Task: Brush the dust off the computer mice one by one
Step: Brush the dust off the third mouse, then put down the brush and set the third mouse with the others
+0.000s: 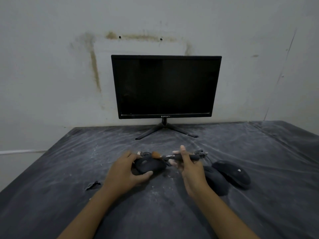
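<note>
**Brush meets mouse in front of a dark monitor**

A person's left hand [126, 173] cups a black mouse [148, 166] just in front of the monitor [165, 87], thumb along its near side and fingers curled round the far side, pinning it to the plastic-covered table [69, 169]. The right hand [187, 165] is closed loosely round the dark handle of a small brush [176, 156], forefinger raised. The brush lies almost level, its long axis running left to right across the monitor's front, with the brown bristle tip pointing left and resting at the mouse's far top edge; whether it quite touches cannot be told. The held mouse sits directly left of the brushing hand, so the stroke looks set to travel sideways over its back. Two more mice [231, 173] lie side by side below the monitor's right corner, nearer the right hand, partly behind its wrist, apparently waiting their turn. Cables tangle behind the hands.
</note>
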